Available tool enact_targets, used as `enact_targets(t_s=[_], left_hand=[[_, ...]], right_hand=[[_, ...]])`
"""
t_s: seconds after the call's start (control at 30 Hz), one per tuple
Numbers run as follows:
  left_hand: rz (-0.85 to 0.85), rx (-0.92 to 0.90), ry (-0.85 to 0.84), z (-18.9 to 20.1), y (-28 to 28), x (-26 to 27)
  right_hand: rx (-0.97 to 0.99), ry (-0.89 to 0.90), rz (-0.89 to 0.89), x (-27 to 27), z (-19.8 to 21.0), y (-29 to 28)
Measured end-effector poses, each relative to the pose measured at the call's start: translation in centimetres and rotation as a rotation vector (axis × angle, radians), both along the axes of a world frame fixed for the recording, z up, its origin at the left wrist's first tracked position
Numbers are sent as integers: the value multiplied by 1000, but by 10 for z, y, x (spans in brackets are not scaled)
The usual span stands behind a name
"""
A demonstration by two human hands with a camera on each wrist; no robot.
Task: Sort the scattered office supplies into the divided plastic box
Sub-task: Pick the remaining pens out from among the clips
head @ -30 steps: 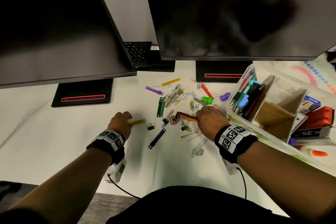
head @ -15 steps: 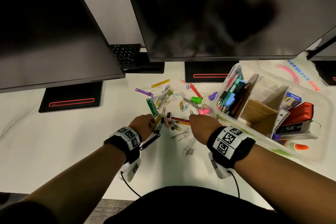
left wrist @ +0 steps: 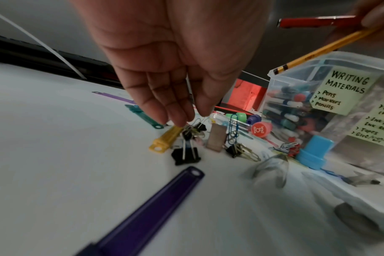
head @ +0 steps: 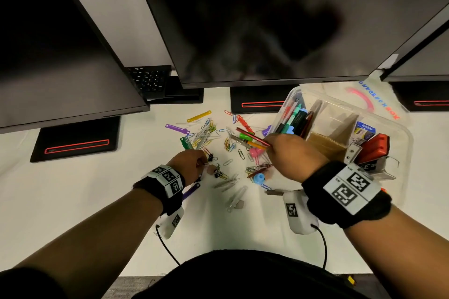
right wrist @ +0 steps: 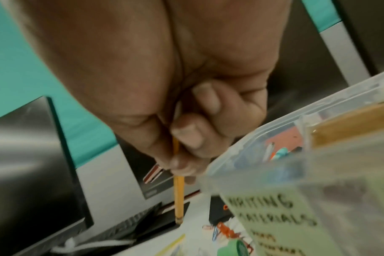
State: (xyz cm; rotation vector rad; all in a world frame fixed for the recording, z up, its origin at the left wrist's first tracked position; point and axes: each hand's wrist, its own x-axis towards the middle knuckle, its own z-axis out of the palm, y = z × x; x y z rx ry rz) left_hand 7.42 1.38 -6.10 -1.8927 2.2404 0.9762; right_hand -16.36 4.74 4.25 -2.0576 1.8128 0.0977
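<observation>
At frame centre, the right hand (head: 290, 153) gripped a pencil (head: 257, 145) and red pen (head: 250, 135) beside the box (head: 403, 143) (monitors (head: 267, 19) loomed above); left fingers (left wrist: 175, 110) pinched a clip (left wrist: 190, 130) amid tabletop (head: 73, 189) clutter.

Left hand (head: 192, 165) reaches palm-down, fingertips (left wrist: 178, 119) bunched and pointing down. Right hand (head: 289, 155) is raised, fingers curled tight around a pencil (right wrist: 178, 195) and red pen (left wrist: 316, 21).

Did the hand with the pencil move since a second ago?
Yes. The right hand lifted the pencil and red pen off the pile toward the plastic box.
</observation>
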Motion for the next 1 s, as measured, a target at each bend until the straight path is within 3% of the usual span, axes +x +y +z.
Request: enact_targets(t_s=[0.2,0.4,0.57,0.7,0.83,1.0], left_hand=[[-33,19,-17,-2,-1,-12],[-82,29,-23,-2,3,-18],[-63,20,14,-4,8,-22],[-34,70,84,-4,9,-22],[-42,81,94,-5,9,-21],[-71,36,40,-5,8,-22]], right_hand=[[-84,-263,-336,-34,21,-4],[-118,-208,-559,-49,4,-12],[-68,-182,-569,-47,-10,-14],[-101,-331,-599,-43,-10,-16],[-69,-369,-516,-35,-7,-14],[-195,-405,-371,-32,-3,4]])
